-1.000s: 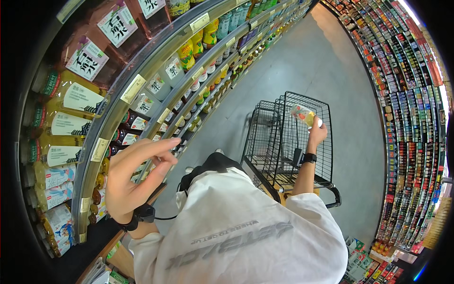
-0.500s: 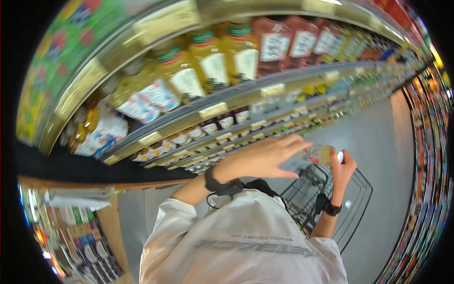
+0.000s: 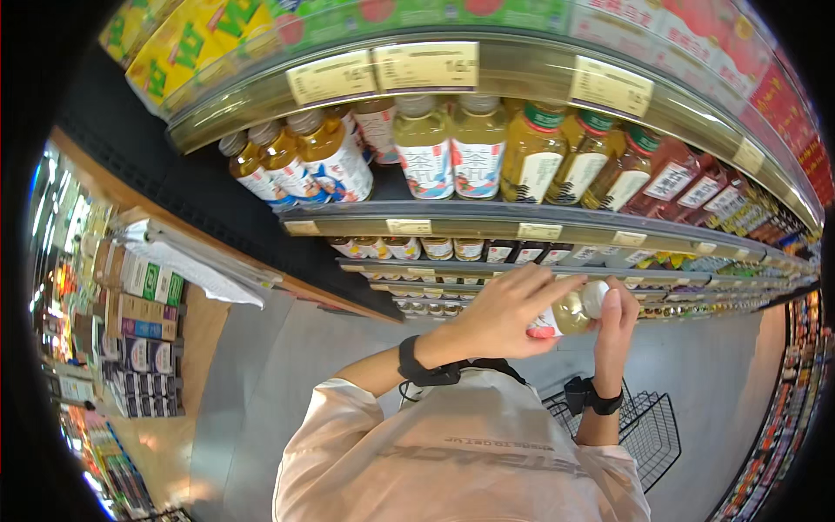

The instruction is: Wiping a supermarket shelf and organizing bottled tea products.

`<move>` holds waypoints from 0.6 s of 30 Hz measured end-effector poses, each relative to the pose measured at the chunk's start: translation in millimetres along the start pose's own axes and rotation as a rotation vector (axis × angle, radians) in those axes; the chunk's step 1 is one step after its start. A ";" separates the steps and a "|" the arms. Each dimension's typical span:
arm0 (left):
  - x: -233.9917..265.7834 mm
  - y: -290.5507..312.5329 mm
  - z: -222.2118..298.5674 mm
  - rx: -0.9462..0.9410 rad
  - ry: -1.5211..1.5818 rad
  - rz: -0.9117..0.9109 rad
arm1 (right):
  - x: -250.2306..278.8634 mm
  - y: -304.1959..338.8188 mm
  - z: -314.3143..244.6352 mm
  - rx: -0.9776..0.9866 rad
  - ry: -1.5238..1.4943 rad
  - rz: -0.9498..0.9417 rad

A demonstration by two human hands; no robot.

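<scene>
A drink bottle (image 3: pixel 571 314) with pale yellow liquid, a white cap and a white-and-red label lies tilted between my hands, in front of my chest. My left hand (image 3: pixel 511 315) is closed round its label end, the thumb underneath. At the cap end my right hand (image 3: pixel 616 324) grips it, thumb beside the white cap. Two pale yellow bottles (image 3: pixel 423 157) with greyish-white caps stand at the front of the shelf ahead. Left of them are amber bottles (image 3: pixel 337 161) with blue-and-white labels, and right of them green-capped yellow bottles (image 3: pixel 532 157).
Pink-red drink packs (image 3: pixel 668 178) continue along the shelf (image 3: pixel 391 211) to the right. Lower shelves hold several small jars (image 3: pixel 439 249). A black wire shopping cart (image 3: pixel 654 435) stands below my right forearm on the grey floor (image 3: pixel 278 391). Stacked boxes (image 3: pixel 148 331) are at the left.
My view has turned leftward to face the shelf. My left hand, open beside the bottle before, now closes on it. The bottle is nearer my body, still in my right hand.
</scene>
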State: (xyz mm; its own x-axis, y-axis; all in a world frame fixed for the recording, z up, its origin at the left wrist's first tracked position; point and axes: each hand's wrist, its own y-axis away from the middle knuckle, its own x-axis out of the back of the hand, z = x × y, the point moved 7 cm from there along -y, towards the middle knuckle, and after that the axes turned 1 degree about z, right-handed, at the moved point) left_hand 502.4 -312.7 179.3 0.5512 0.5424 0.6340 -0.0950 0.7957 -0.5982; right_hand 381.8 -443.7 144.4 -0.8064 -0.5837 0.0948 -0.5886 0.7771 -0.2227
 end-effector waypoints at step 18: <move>219.8 49.6 4.3 0.206 -0.481 0.510 | -24.0 -9.7 45.1 -0.142 -0.157 -0.032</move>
State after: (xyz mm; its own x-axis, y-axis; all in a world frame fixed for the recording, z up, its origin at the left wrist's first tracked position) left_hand 615.4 -152.9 291.0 -0.0240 0.8799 0.4746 -0.4233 0.4211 -0.8022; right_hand 409.4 -447.8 100.6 -0.7749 -0.6297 -0.0550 -0.6250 0.7763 -0.0819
